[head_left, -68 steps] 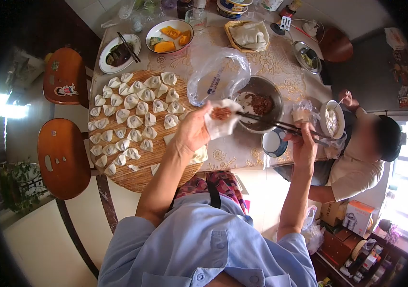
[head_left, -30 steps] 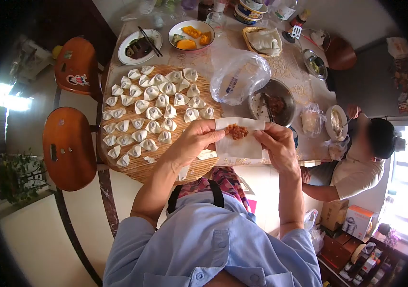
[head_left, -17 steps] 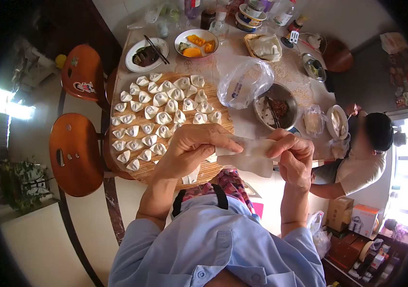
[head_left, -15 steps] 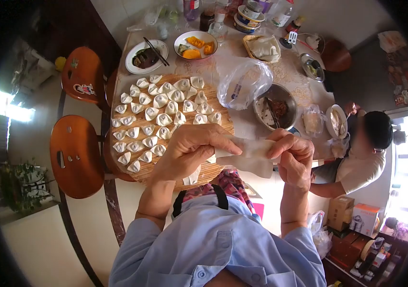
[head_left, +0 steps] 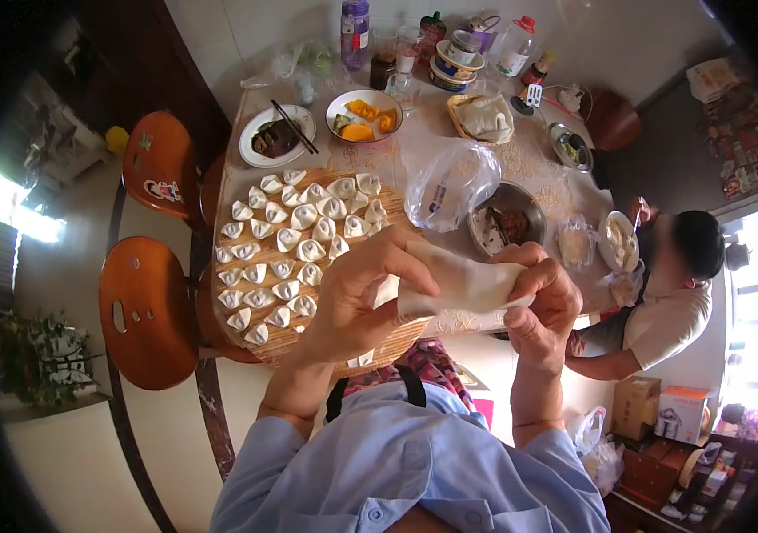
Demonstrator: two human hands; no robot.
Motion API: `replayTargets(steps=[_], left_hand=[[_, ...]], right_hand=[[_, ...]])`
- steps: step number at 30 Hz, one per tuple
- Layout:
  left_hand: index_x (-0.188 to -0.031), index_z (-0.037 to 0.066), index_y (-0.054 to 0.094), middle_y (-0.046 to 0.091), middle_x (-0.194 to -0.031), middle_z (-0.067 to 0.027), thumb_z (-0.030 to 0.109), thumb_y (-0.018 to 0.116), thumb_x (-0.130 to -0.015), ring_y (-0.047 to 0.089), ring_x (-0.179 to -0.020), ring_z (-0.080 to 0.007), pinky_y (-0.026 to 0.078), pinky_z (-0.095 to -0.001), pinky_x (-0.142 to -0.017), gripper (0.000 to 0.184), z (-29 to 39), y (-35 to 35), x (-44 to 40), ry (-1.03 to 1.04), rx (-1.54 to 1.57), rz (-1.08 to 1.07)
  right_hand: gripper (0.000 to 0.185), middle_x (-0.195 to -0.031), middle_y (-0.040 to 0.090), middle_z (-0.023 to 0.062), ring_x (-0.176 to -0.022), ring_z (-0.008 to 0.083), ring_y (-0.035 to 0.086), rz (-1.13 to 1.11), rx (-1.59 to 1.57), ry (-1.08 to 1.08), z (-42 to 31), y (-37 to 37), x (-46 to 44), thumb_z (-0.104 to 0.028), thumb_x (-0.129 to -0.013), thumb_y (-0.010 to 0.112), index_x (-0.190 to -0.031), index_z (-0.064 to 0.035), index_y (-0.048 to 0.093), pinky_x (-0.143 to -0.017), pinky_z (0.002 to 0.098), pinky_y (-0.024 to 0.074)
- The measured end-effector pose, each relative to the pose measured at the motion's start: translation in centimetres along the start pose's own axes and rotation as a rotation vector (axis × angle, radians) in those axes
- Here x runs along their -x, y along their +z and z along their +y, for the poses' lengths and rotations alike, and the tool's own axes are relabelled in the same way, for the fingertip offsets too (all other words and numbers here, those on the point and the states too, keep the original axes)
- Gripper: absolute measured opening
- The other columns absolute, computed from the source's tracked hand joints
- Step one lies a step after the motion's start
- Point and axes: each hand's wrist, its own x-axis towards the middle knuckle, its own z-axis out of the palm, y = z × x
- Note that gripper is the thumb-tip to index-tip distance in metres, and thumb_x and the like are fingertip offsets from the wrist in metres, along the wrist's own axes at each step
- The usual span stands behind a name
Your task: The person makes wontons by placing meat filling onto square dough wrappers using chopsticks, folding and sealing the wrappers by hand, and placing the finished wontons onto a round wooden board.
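Note:
A pale folded dough wrapper [head_left: 468, 282] is stretched between my two hands, above the table's near edge. My left hand [head_left: 366, 289] pinches its left end, and my right hand [head_left: 543, 298] pinches the right end. The filling is hidden inside the fold. Several folded dumplings [head_left: 305, 216] sit in rows on the round wooden board [head_left: 228, 338] to the left. Behind my right hand stands a metal bowl [head_left: 534, 209] of reddish meat filling [head_left: 512, 227], with chopsticks in it. A clear plastic bag [head_left: 452, 186] lies beside the bowl.
At the back are a plate with dark food [head_left: 255, 155], a bowl of orange pieces [head_left: 366, 115], a basket [head_left: 481, 118], bottles and tubs. A seated person [head_left: 672, 311] is at the right near a white bowl [head_left: 617, 240]. Two wooden chairs [head_left: 148, 311] stand left.
The chopsticks went from my right hand into the metal bowl. Both hands took the wrapper's ends, and it was folded over the filling. Most recently, the hands and wrapper have tilted and risen slightly.

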Motion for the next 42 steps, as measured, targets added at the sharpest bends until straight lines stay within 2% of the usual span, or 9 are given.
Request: replayTargets(steps=[3,7,12,18,24,27,30,36,42], left_hand=[[-0.089,-0.001,0.056,0.054,-0.094,-0.0092,-0.005,0.060,-0.079,0.053,-0.092,-0.0173,0.042,-0.0298,-0.080,0.011,-0.1,0.9,0.4,-0.034,0.080,0.174],[-0.088,-0.003,0.056,0.057,-0.096,-0.0140,-0.005,0.059,-0.080,0.057,-0.089,-0.0171,0.048,-0.0288,-0.075,0.009,-1.0,1.6,0.3,-0.021,0.148,0.311],[-0.089,-0.001,0.056,0.060,-0.094,-0.0178,0.002,0.062,-0.080,0.062,-0.080,-0.0176,0.052,-0.0287,-0.067,0.011,-1.4,1.8,0.8,-0.219,0.373,0.400],[-0.094,0.002,0.051,0.058,-0.095,-0.0155,0.017,0.061,-0.083,0.062,-0.077,-0.0177,0.051,-0.0278,-0.064,0.021,-2.5,2.4,0.6,-0.229,0.900,0.400],[-0.103,0.003,0.048,0.056,-0.095,-0.0119,0.016,0.059,-0.083,0.060,-0.079,-0.0167,0.051,-0.0273,-0.064,0.026,-3.2,2.0,0.1,-0.303,1.058,0.292],[-0.105,-0.001,0.051,0.054,-0.094,-0.0138,0.014,0.061,-0.081,0.057,-0.077,-0.0174,0.049,-0.0257,-0.062,0.030,-3.3,2.0,0.4,-0.345,0.968,0.305],[-0.102,0.000,0.055,0.057,-0.103,-0.0122,0.010,0.057,-0.084,0.060,-0.084,-0.0163,0.049,-0.0288,-0.069,0.021,-3.4,2.5,0.6,-0.352,0.870,0.353],[-0.097,0.000,0.058,0.062,-0.094,-0.0109,0.013,0.057,-0.086,0.060,-0.087,-0.0171,0.048,-0.0295,-0.075,0.017,-3.1,3.0,0.3,-0.240,0.719,0.277],[-0.093,-0.002,0.059,0.063,-0.085,-0.0082,0.007,0.060,-0.084,0.060,-0.079,-0.0122,0.049,-0.0252,-0.072,0.013,-2.4,2.6,0.7,-0.485,0.483,0.229]], right_hand=[[0.020,-0.095,0.054,0.0174,-0.088,0.0202,0.053,0.088,0.056,-0.018,0.1,0.4,0.0,-0.009,-0.075,0.070,-0.080,0.0007,0.052,-0.076,0.0300,0.0422],[0.014,-0.096,0.053,0.0172,-0.083,0.0207,0.056,0.188,0.042,-0.039,0.9,0.9,0.0,-0.002,-0.077,0.064,-0.081,0.0021,0.051,-0.072,0.0314,0.0462],[0.012,-0.095,0.053,0.0173,-0.067,0.0217,0.061,0.335,-0.179,-0.006,0.9,2.5,-0.4,0.001,-0.079,0.060,-0.082,0.0039,0.048,-0.058,0.0320,0.0536],[0.013,-0.095,0.053,0.0164,-0.067,0.0217,0.060,0.412,-0.324,0.008,1.3,2.5,-0.3,-0.001,-0.081,0.059,-0.087,0.0036,0.049,-0.053,0.0308,0.0536],[0.016,-0.093,0.052,0.0153,-0.071,0.0188,0.056,0.290,-0.419,-0.051,2.8,1.7,0.2,-0.007,-0.083,0.060,-0.094,0.0015,0.053,-0.050,0.0272,0.0515],[0.013,-0.091,0.051,0.0149,-0.069,0.0175,0.055,0.257,-0.401,-0.086,2.8,1.7,0.2,-0.008,-0.084,0.058,-0.094,0.0002,0.054,-0.049,0.0255,0.0502],[0.012,-0.089,0.050,0.0145,-0.068,0.0170,0.054,0.269,-0.393,-0.072,2.6,1.7,0.3,-0.008,-0.085,0.057,-0.093,0.0000,0.054,-0.047,0.0245,0.0487],[0.012,-0.086,0.051,0.0144,-0.066,0.0157,0.054,0.239,-0.396,0.028,2.3,0.9,0.4,-0.008,-0.086,0.056,-0.093,0.0016,0.054,-0.043,0.0231,0.0468],[0.016,-0.084,0.054,0.0122,-0.066,0.0133,0.055,0.103,-0.124,0.148,1.3,-0.2,0.3,-0.004,-0.081,0.062,-0.092,0.0059,0.058,-0.047,0.0220,0.0477]])
